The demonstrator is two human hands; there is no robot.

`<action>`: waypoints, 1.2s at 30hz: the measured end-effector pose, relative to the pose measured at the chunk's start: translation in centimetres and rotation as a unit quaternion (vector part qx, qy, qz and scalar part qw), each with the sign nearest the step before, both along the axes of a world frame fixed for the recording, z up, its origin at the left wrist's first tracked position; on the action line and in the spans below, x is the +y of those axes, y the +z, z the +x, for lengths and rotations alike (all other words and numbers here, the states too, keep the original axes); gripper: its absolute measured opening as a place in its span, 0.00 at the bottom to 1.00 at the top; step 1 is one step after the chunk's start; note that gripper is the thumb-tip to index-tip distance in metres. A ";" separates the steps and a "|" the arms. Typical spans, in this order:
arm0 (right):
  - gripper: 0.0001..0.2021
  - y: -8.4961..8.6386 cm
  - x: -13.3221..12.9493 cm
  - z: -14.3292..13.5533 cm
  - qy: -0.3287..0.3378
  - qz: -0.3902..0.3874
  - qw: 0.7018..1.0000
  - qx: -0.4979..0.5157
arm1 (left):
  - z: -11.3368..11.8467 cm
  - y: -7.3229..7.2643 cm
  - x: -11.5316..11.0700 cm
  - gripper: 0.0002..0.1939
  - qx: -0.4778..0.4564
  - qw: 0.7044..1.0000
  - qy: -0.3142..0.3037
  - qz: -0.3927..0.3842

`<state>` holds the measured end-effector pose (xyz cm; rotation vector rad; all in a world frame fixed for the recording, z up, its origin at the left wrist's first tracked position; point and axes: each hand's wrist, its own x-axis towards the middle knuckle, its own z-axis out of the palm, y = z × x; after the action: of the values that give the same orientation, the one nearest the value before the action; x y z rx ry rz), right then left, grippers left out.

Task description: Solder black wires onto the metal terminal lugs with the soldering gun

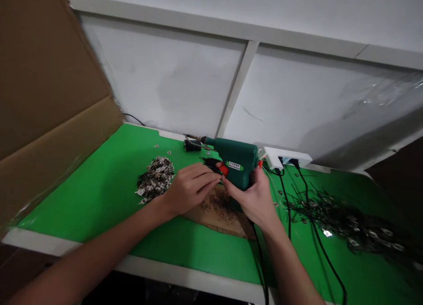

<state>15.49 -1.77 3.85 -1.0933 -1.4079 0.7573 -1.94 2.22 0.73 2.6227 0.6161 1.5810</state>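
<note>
A dark green soldering gun (pixel 235 155) with a red trigger is held upright over a brown board, its metal tip pointing left. My right hand (pixel 253 192) wraps round its handle, thumb near the trigger. Close beside the trigger, my left hand (pixel 194 186) has its fingers pinched together; what they hold, if anything, is too small to make out. Behind my left fingers lie some thin black pieces (pixel 211 164). The brown board (pixel 211 220) is strewn with dark crumbs and lies under both hands.
Small metal parts form a pile (pixel 158 175) on the green tabletop (pixel 109 177). A black cylinder (pixel 192 145) lies behind the hands. At right are a white power strip (pixel 287 157) with black cords and a heap of wired parts (pixel 353 221). Cardboard (pixel 59 115) stands at left.
</note>
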 end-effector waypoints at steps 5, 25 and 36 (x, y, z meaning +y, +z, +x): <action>0.15 -0.1 0.0 0.0 -0.001 -0.008 1.000 -0.002 | 0.1 0.0 0.1 0.05 -0.003 1.000 -0.003 -0.004; 0.21 0.2 1.0 2.0 -0.130 0.007 0.987 0.089 | -0.5 -1.9 0.4 0.05 0.323 0.935 -0.041 -0.139; 0.23 0.2 1.0 2.0 -0.133 -0.002 0.988 0.078 | -0.5 -1.1 0.8 0.05 0.329 0.924 -0.043 -0.192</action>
<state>17.47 -0.74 4.02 -1.1709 -1.1026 0.6384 -2.48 3.04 -0.36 2.7628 0.7176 0.4457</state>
